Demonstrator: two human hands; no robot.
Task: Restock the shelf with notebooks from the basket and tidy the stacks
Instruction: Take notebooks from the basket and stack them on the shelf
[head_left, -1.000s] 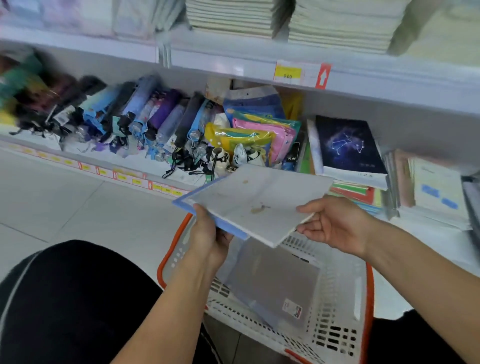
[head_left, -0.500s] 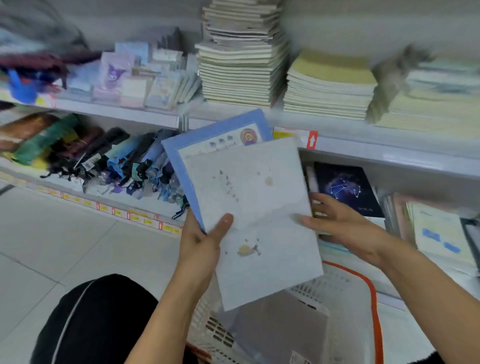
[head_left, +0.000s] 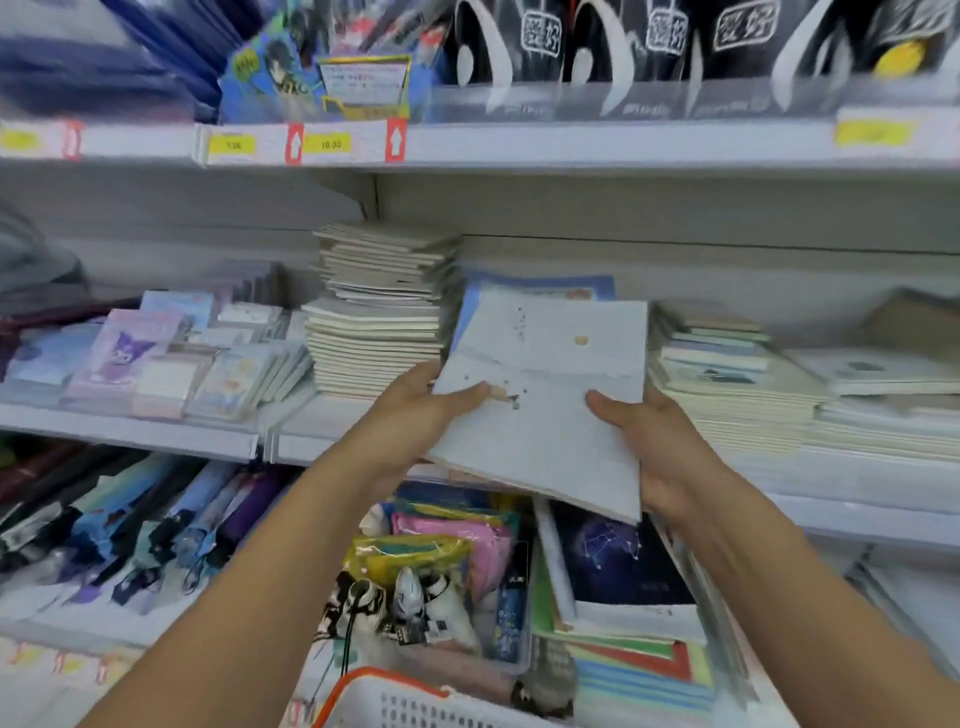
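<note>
Both hands now up at the middle shelf (head_left: 363, 452): 0.5 s ago the notebooks (head_left: 545, 395) were lower, over the basket (head_left: 395, 691). Left hand (head_left: 415, 410) & right hand (head_left: 660, 447) each grip a side, thumbs on top, in the gap between 2 stacks (head_left: 379, 312). Prob ready to set down.

Both forearms bare to frame edge; no sleeves, left hand (head_left: 415, 410) and right hand (head_left: 660, 447) ungloved.
</note>
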